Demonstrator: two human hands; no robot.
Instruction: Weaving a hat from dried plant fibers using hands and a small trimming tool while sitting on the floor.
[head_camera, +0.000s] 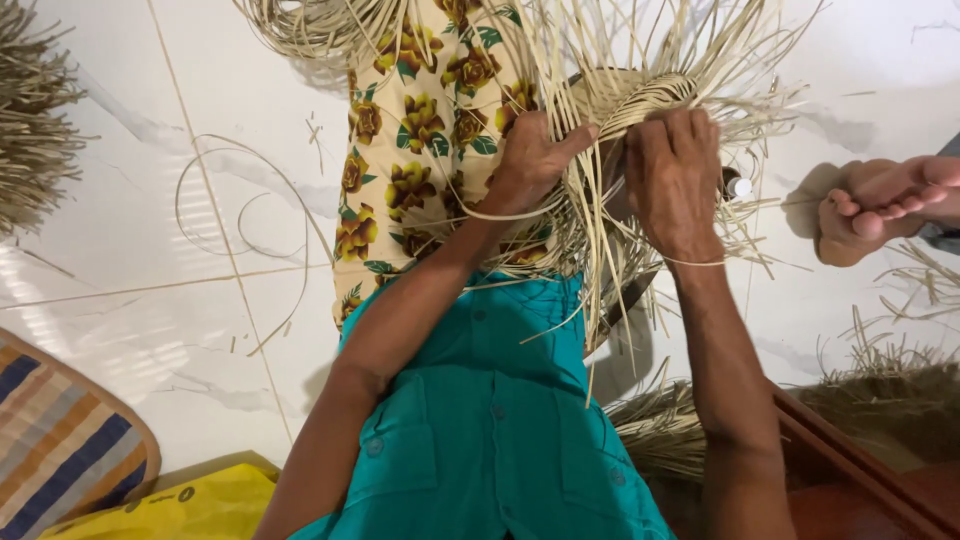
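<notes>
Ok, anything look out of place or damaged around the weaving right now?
Nothing looks damaged. Both the left hand and right hand grip the half-woven pale straw piece. Loose pale straw strands lie scattered on the white tiled floor, apart from the dry straw bundle.

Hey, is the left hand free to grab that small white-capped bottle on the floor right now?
Probably not as things stand: the left hand grips the woven straw piece, and the bottle lies beyond the right hand, behind loose strands.
</notes>
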